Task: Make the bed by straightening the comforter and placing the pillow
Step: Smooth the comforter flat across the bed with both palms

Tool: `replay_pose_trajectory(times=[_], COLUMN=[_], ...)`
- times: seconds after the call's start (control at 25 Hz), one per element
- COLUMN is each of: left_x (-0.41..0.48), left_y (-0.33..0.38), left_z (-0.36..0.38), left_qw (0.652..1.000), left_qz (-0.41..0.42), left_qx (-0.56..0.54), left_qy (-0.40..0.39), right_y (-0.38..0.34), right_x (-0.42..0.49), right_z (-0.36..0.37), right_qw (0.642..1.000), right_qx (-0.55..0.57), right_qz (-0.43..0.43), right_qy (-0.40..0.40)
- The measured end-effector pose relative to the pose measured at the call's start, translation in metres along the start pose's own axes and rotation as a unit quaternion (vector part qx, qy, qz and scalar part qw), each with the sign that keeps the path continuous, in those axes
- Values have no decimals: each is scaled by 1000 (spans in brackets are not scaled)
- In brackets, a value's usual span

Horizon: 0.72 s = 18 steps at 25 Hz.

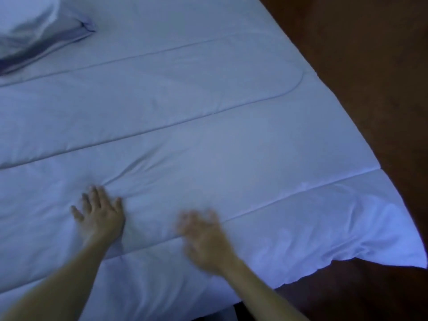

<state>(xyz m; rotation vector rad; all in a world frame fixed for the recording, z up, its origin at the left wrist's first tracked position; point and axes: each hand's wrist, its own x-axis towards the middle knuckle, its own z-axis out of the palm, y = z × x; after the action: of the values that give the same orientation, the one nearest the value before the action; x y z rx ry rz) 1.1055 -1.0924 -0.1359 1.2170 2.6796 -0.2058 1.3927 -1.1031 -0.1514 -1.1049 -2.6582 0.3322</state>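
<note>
A pale blue-white quilted comforter [208,126] covers the bed, with long stitched seams running across it. My left hand [99,214] lies flat on it with fingers spread, and small creases fan out from the fingertips. My right hand [203,237] is blurred with motion, fingers spread over the comforter beside a seam. A white pillow [30,31] lies at the far left corner of the bed, partly cut off by the frame edge.
Dark brown floor [359,66] runs along the bed's right side and near corner. The comforter's corner [393,246] hangs wrinkled over the bed edge at the right.
</note>
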Motion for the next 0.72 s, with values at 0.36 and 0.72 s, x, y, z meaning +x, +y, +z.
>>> replay_pose_trajectory(times=[0.36,0.72], left_x=[7,9], left_y=[119,87], left_z=[-4,3], left_qw=[984,988], left_qz=[162,119], left_qx=[-79,-94], left_qy=[15,41], right_y=[205,211], right_x=[-71,85], right_z=[-62,-95], right_qw=[946,886], right_qx=[-138,-25], right_qz=[291,462], right_qy=[-20,19])
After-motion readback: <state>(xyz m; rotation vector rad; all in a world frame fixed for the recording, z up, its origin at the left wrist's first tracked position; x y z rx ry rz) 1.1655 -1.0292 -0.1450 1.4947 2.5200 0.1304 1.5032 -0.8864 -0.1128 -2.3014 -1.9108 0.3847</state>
